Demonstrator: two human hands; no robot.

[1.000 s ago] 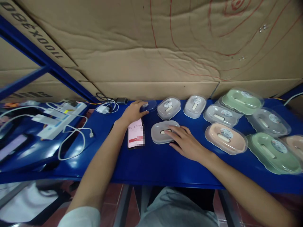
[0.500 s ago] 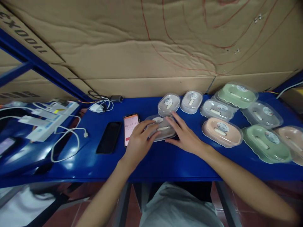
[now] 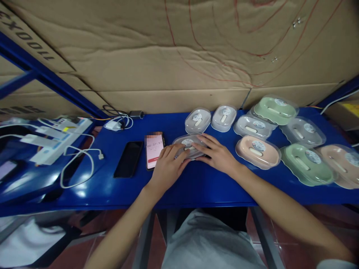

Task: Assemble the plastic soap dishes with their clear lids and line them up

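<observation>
A grey soap box point(image 3: 193, 144) with a clear lid, round label and white bar on top lies on the blue table in front of me. My left hand point(image 3: 169, 158) grips its left side, fingers bent over the lid and thumb at the near edge. On the opposite side, my right hand point(image 3: 215, 153) holds the rim with its fingers on the lid and its thumb along the front. The fingers cover parts of both ends. Just behind stand two more grey boxes, one left point(image 3: 198, 120) and one right point(image 3: 224, 118).
To the right sit a peach box point(image 3: 258, 152), green boxes point(image 3: 308, 164) and several others, some overlapping. A lit phone point(image 3: 154, 151) showing a timer and a dark phone point(image 3: 128, 160) lie left. Beyond them are a white cable point(image 3: 92, 168) and power strip point(image 3: 60, 142). Cardboard point(image 3: 140, 67) walls the back.
Both hands have drawn in on the grey box, and their fingers now press closer onto its lid and sides. The whole view has shifted slightly.
</observation>
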